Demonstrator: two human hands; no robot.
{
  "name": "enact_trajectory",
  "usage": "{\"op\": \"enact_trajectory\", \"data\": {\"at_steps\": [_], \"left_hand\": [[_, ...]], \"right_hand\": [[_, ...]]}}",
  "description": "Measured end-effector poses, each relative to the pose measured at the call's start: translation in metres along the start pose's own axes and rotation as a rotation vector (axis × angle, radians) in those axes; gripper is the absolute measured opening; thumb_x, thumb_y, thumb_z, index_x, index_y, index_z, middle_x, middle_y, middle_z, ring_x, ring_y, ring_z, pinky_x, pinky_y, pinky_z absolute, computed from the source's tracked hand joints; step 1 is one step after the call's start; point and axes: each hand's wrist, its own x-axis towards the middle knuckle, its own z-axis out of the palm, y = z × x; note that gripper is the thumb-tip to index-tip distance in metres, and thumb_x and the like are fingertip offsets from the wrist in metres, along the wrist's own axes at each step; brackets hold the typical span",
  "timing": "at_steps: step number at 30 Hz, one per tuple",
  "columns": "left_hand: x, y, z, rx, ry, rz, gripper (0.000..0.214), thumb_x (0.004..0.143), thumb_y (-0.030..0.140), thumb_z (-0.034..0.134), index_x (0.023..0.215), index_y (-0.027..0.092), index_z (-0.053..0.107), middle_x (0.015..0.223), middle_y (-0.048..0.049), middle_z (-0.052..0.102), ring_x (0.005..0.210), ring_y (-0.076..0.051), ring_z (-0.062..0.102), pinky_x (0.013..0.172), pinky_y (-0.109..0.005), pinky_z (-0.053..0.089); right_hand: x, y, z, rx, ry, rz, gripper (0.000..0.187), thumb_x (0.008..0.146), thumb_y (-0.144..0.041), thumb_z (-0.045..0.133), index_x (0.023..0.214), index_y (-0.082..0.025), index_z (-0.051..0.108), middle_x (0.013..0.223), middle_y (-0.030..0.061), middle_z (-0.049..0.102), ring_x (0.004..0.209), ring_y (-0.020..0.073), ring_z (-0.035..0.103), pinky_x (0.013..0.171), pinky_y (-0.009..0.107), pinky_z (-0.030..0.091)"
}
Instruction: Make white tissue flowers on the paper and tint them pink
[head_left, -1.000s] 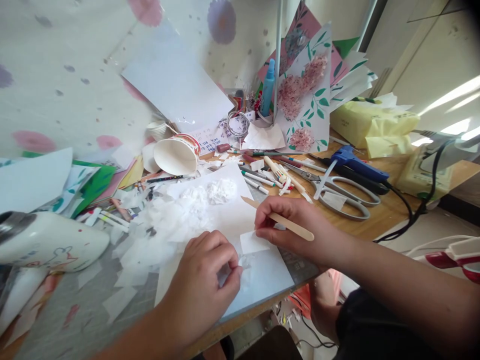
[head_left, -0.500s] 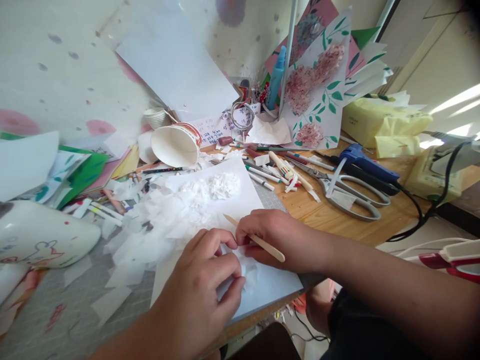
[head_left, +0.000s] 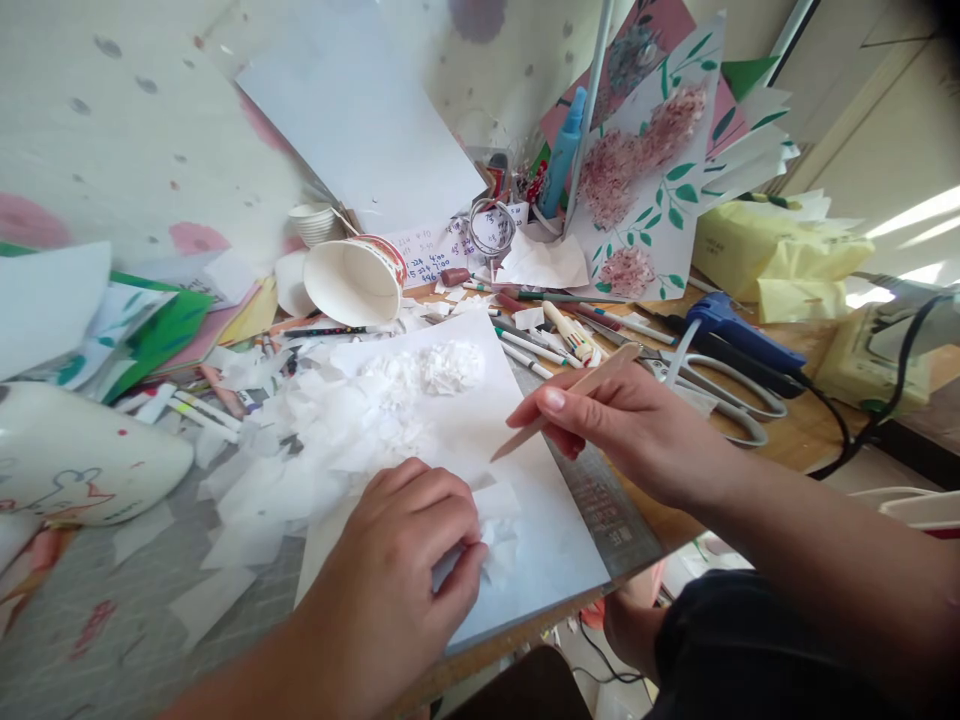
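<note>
My right hand [head_left: 607, 420] is closed around a thin wooden stick [head_left: 536, 425], its pointed end angled down and left over the white sheet of paper [head_left: 540, 560]. Thumb and fingers of my left hand [head_left: 412, 555] are pinched together at the edge of a small white tissue paper bunch [head_left: 499, 530] near the sheet's front. Farther up the sheet sits a fluffy cluster of crumpled white tissue [head_left: 452, 367]. Loose tissue paper squares [head_left: 255, 500] lie in a heap to the left, partly on the sheet.
Scissors [head_left: 731, 395] and a blue glue gun [head_left: 742, 330] lie to the right, with pens around them. A paper cup [head_left: 352, 280] rests on its side behind the tissue. A white mug-like vessel [head_left: 90, 460] lies at the left. A grey cutting mat [head_left: 615, 520] is under the sheet.
My right hand has lifted away from the tissue bunch, up and to the right, and the stick now points down at the sheet. My left hand stays by the tissue bunch.
</note>
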Motion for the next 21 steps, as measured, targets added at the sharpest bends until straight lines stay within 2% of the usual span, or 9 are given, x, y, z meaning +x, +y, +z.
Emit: {"op": "enact_trajectory", "data": {"at_steps": [6, 11, 16, 21], "left_hand": [[0.001, -0.001, 0.000, -0.005, -0.016, -0.011, 0.017, 0.082, 0.009, 0.050, 0.071, 0.020, 0.056, 0.079, -0.0001, 0.060, 0.079, -0.019, 0.051, 0.074, -0.035, 0.039], [0.002, -0.001, 0.000, 0.008, -0.051, -0.047, 0.017, 0.082, 0.011, 0.049, 0.070, 0.020, 0.055, 0.077, -0.0012, 0.060, 0.077, -0.019, 0.051, 0.073, -0.035, 0.041], [0.003, -0.001, 0.001, 0.004, -0.051, -0.051, 0.017, 0.081, 0.010, 0.049, 0.068, 0.020, 0.052, 0.075, -0.0011, 0.059, 0.076, -0.019, 0.052, 0.071, -0.034, 0.040], [0.002, 0.001, 0.003, 0.078, 0.031, -0.028, 0.007, 0.079, 0.013, 0.054, 0.077, 0.020, 0.052, 0.074, 0.0000, 0.059, 0.074, -0.020, 0.052, 0.071, -0.035, 0.038]], "right_hand": [[0.003, 0.001, 0.015, -0.029, -0.102, 0.124, 0.035, 0.095, -0.033, 0.047, 0.079, -0.012, 0.070, 0.054, -0.0038, 0.048, 0.051, 0.0095, 0.046, 0.050, 0.023, 0.035], [0.012, 0.005, 0.024, -0.026, -0.110, 0.212, 0.039, 0.096, -0.034, 0.045, 0.073, -0.013, 0.068, 0.051, -0.0061, 0.043, 0.045, 0.0077, 0.038, 0.046, 0.023, 0.030], [0.023, 0.009, 0.032, -0.028, -0.096, 0.287, 0.041, 0.097, -0.031, 0.043, 0.065, -0.015, 0.064, 0.049, -0.0065, 0.039, 0.044, 0.0079, 0.037, 0.046, 0.024, 0.029], [0.031, 0.007, 0.037, -0.065, -0.110, 0.329, 0.040, 0.096, -0.028, 0.046, 0.063, -0.014, 0.062, 0.049, -0.0056, 0.042, 0.043, 0.0079, 0.038, 0.047, 0.024, 0.029]]}}
